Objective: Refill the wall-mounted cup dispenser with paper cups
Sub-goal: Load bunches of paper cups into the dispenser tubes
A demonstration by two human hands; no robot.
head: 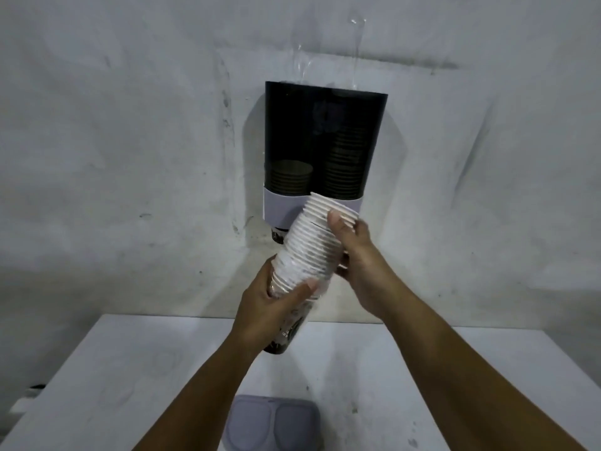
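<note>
A dark, see-through cup dispenser [325,131] with a pale lower band hangs on the wall and has two tubes. The left tube holds a short stack of cups, the right tube a taller one. In front of its lower edge I hold a tilted stack of white paper cups [309,245], rims pointing up and to the right. My left hand [276,307] grips the lower part of the stack, where clear wrapping clings to it. My right hand [354,252] holds the upper part, thumb across the top rims.
A white table [136,369] stands below the dispenser against the stained wall. A grey lid with two round hollows [273,424] lies at the table's near edge between my forearms.
</note>
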